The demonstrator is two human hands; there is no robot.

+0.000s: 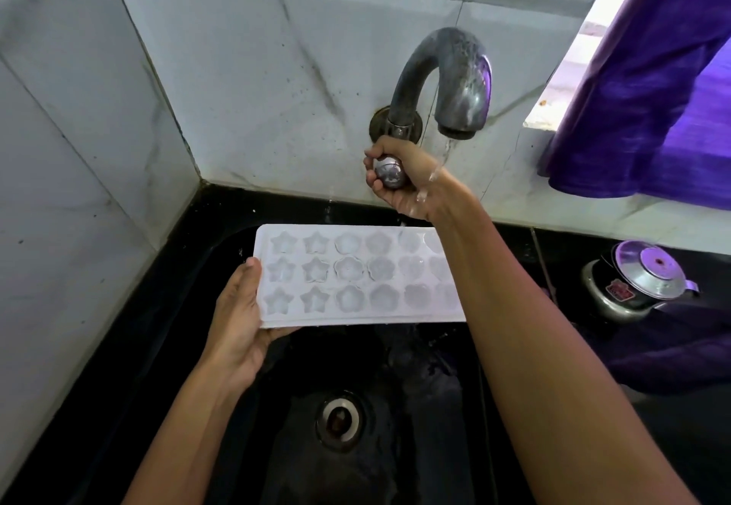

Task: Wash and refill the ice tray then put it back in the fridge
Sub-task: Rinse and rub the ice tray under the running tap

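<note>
The white ice tray [356,275] sits level over the black sink [221,405], its short end pinched in my left hand [237,326]. My right hand's [403,180] fingers [372,178] wrap the tap knob [389,174]; water runs beside them.

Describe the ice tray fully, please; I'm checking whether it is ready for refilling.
The ice tray is a white, flat rectangle that looks like soft plastic, with three rows of moulded cavities: stars at its left end, then flowers, then rounder shapes. It is held roughly level over the black sink, cavities up. The left hand grips its left end, thumb on top. The right forearm hides its right end. Water from the tap splashes on the right hand; whether the cavities hold water cannot be told.
</note>
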